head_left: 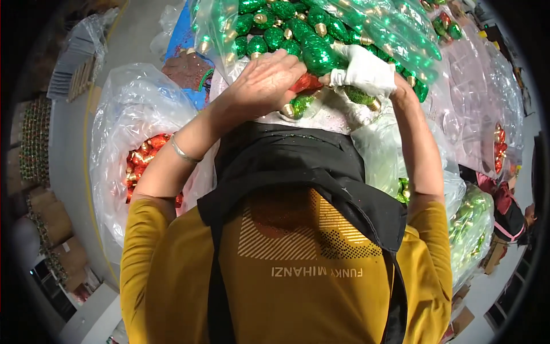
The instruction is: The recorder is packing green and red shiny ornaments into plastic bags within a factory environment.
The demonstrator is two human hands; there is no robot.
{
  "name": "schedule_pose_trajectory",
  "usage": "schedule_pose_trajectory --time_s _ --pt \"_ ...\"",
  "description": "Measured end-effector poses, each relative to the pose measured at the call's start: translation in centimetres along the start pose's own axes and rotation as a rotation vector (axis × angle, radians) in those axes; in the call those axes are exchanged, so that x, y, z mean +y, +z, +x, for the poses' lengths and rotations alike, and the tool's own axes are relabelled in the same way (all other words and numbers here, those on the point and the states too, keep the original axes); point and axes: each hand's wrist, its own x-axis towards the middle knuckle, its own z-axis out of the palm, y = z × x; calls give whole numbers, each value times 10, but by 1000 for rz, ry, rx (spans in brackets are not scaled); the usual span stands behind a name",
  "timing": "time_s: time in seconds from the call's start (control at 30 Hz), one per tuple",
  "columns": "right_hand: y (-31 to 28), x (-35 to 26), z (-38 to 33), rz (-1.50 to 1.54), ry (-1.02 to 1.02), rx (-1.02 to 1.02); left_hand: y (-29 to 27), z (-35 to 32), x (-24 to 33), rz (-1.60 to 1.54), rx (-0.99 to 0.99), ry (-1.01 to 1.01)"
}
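Between my hands, at the near edge of the table, is a shiny red bulb-shaped ornament [306, 83]. My bare left hand [269, 77] is closed on its left end, the fingertips partly hidden. My right hand [364, 70], in a white glove, is closed with its thumb and finger at the ornament's right end. A large green glitter bulb ornament [318, 55] lies just beyond. Close below my hands sit a lighter green ornament [301, 105] and a darker green one with a gold cap [361, 96].
Green bulb ornaments [274, 38] heap on the table under clear plastic [384, 28]. At left stands a clear bag [137, 92] of red ornaments [146, 155]; at right, a bag of green ones [472, 223]. A brown glove [186, 70] lies on blue material at the table's left.
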Motion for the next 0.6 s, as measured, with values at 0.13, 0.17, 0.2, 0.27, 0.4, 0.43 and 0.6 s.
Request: schedule_pose_trajectory --time_s 0.13,0.17,0.2,0.27,0.4,0.43,0.6 --pt "-8 -13 10 -236 30 -169 3 1 -6 120 -87 226" --pt "-10 -12 11 -224 31 -164 -2 5 -1 165 -147 239" --pt "-12 -10 11 -245 2 -167 -4 7 3 209 -207 251" --pt "-14 -5 13 -291 -50 -168 2 10 8 288 -346 298" --pt "-6 5 31 -331 -138 -169 3 14 16 493 -590 393" --pt "-5 6 31 -328 -137 -167 0 12 20 530 -576 381" --pt "1 -1 24 -398 -132 -128 1 1 24 864 -199 733"
